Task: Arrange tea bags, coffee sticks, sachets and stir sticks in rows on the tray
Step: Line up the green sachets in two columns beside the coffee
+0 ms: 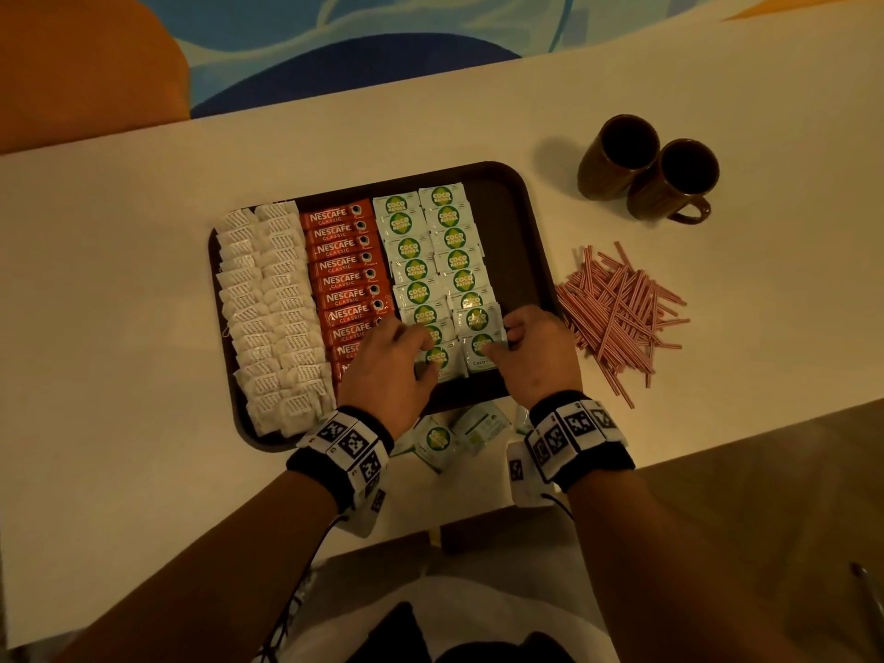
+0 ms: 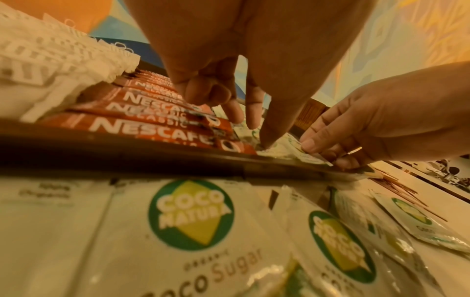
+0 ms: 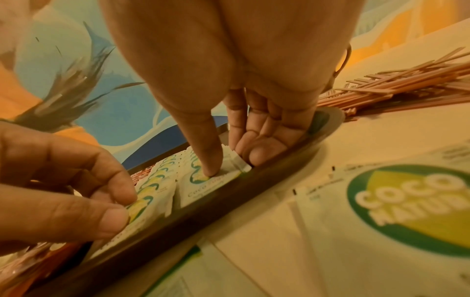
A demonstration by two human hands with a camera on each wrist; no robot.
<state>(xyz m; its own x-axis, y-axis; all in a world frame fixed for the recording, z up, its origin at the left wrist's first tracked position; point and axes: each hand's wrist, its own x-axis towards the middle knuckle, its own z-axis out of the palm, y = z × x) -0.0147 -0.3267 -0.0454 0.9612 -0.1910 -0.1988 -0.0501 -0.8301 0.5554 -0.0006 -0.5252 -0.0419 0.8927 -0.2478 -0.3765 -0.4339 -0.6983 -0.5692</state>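
On the dark brown tray (image 1: pixel 508 217) lie two columns of white tea bags (image 1: pixel 268 308), a column of red coffee sticks (image 1: pixel 344 260) and two columns of green-and-white sachets (image 1: pixel 430 241). My left hand (image 1: pixel 421 346) pinches the nearest sachet (image 1: pixel 442 358) of the left sachet column between thumb and forefinger (image 3: pixel 127 198). My right hand (image 1: pixel 497 346) pinches the nearest sachet (image 1: pixel 478 362) of the right column, thumb (image 3: pixel 211 170) on top and fingers curled at its right edge. Pink striped stir sticks (image 1: pixel 622 308) lie in a loose heap on the table right of the tray.
Several loose sachets (image 1: pixel 445 440) lie on the table against the tray's near rim, between my wrists. Two brown mugs (image 1: pixel 646 169) stand at the back right. A bare strip of tray (image 1: pixel 514 260) runs down its right side. The table's near edge is close behind my forearms.
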